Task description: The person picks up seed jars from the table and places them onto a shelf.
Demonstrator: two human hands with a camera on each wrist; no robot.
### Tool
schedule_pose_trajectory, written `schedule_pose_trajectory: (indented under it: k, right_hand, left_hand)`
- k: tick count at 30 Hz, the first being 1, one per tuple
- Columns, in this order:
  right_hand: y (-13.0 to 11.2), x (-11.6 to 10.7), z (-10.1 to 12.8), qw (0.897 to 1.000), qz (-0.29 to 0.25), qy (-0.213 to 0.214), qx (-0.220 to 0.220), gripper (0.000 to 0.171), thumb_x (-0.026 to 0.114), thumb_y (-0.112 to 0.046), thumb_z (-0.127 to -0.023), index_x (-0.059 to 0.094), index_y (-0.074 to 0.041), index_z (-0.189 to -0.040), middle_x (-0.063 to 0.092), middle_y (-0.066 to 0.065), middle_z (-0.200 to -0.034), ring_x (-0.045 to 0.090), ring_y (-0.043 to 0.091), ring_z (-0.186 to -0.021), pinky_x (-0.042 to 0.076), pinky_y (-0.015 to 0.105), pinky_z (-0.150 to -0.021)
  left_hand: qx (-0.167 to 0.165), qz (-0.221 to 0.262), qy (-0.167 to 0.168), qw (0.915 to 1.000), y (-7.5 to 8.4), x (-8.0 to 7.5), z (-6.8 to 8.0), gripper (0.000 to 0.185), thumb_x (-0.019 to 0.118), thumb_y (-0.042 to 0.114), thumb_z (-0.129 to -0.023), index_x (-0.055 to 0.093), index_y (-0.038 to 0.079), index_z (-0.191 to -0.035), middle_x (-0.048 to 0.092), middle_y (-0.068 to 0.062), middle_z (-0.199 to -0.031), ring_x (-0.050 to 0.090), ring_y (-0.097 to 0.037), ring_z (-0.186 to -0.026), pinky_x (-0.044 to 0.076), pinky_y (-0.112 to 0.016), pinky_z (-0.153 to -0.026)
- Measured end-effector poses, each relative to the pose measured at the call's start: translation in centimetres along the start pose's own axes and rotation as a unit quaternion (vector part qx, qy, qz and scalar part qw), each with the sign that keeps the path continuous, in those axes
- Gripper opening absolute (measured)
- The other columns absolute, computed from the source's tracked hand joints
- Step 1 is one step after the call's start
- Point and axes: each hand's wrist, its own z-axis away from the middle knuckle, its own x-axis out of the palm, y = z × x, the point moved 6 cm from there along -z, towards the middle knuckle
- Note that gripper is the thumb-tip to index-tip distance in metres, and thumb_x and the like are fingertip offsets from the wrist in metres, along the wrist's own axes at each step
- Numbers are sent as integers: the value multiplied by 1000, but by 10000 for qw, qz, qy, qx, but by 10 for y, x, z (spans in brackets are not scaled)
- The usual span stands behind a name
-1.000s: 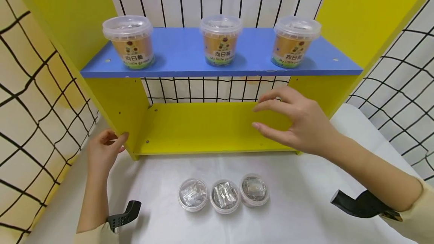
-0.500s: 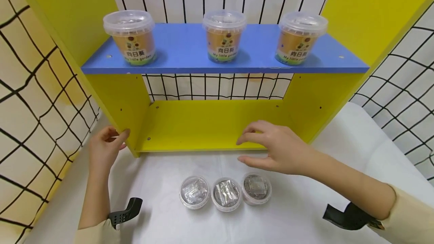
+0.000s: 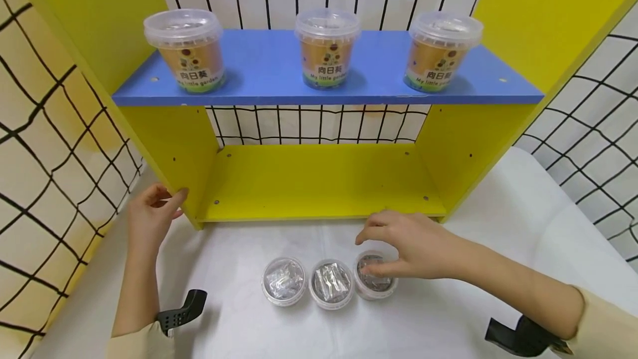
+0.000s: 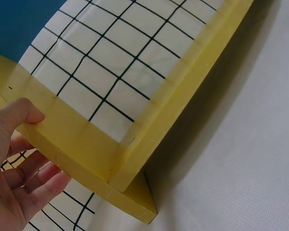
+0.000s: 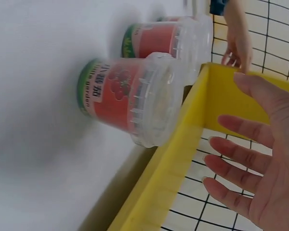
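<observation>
The right hand, grip released, hovers above the rightmost red-labelled, clear-lidded round plastic cup on the white cloth-covered surface; the left hand grasps the yellow left shelf panel.

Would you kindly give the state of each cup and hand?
Three orange-labelled plastic cups, lidded, upright on the blue shelf.
Three red-labelled plastic cups, lidded, upright on the white surface.
Left hand, gripping the yellow side panel.
Right hand, loosely spread, holding nothing.
</observation>
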Motion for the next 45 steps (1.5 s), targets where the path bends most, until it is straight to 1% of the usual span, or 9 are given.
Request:
schedule_pose_trajectory:
  k: [5, 9, 13, 18, 23, 29, 32, 37, 45]
  right_hand:
    - [1, 8, 3, 9999, -8, -162, -4, 38, 59, -55, -82, 64, -25, -104, 56, -11, -103, 55, 8, -90, 52, 29, -73]
    - [3, 17, 6, 9995, 38, -306, 5, 43, 59, -59, -79, 64, -24, -105, 55, -12, -102, 54, 7, -90, 51, 29, -73]
    - [5, 23, 7, 9993, 122, -348, -25, 45, 61, -58, -78, 63, -24, -107, 55, -10, -103, 54, 8, -93, 52, 32, -74]
    - [7, 27, 7, 9989, 179, -433, 98, 50, 63, -59, -76, 61, -24, -111, 54, -9, -107, 52, 9, -98, 51, 33, -77]
    - [8, 32, 6, 9983, 35, -538, 216, 57, 66, -61, -71, 60, -22, -113, 53, -9, -106, 52, 9, -96, 51, 34, -78]
    - [9, 37, 7, 9960, -365, -762, 284, 63, 77, -50, -65, 58, -19, -115, 51, -9, -104, 52, 8, -91, 52, 29, -75]
    - [8, 39, 6, 9947, -523, -845, 268, 64, 79, -43, -63, 56, -17, -116, 50, -8, -104, 51, 7, -90, 51, 27, -77]
    - [8, 42, 5, 9925, -665, -979, 310, 66, 80, -37, -62, 54, -17, -119, 49, -8, -104, 51, 7, -92, 51, 26, -80]
    - [7, 44, 7, 9932, -675, -916, 247, 65, 79, -34, -63, 52, -16, -120, 48, -7, -106, 50, 8, -94, 51, 26, -80]
  left_hand:
    - [-34, -27, -28, 10000, 0, -1, 0, 30, 65, 29, -85, 57, 3, -98, 55, 18, -77, 55, 1, -70, 51, -11, -60]
    - [-89, -89, -55, 9999, 1, -1, 1, 29, 65, 31, -85, 57, 5, -97, 55, 16, -78, 55, 0, -71, 51, -11, -61]
    - [-124, -146, -76, 9998, 2, 0, 1, 28, 64, 33, -85, 57, 8, -96, 55, 14, -80, 55, -1, -73, 51, -11, -62]
    - [-92, -120, -68, 9999, 2, 0, 1, 26, 64, 32, -85, 57, 9, -94, 55, 14, -79, 56, -1, -72, 51, -11, -61]
    - [-48, -134, -32, 9999, 2, -1, 1, 27, 65, 31, -85, 57, 7, -95, 55, 16, -78, 55, -1, -71, 51, -11, -61]
    - [-81, -151, -55, 9998, 1, 0, 1, 28, 65, 31, -84, 57, 7, -97, 55, 16, -79, 55, -2, -72, 51, -11, -61]
    - [-84, -164, -57, 9998, 1, 0, 0, 30, 65, 31, -85, 57, 6, -99, 55, 16, -80, 55, -2, -72, 51, -11, -61]
    - [-111, -187, -58, 9997, 1, 0, 0, 30, 65, 31, -85, 57, 6, -99, 55, 15, -81, 55, -1, -72, 51, -11, -62]
    - [-52, -171, -24, 9998, 1, 0, 0, 34, 65, 30, -85, 58, 2, -103, 55, 17, -79, 55, 0, -72, 51, -11, -61]
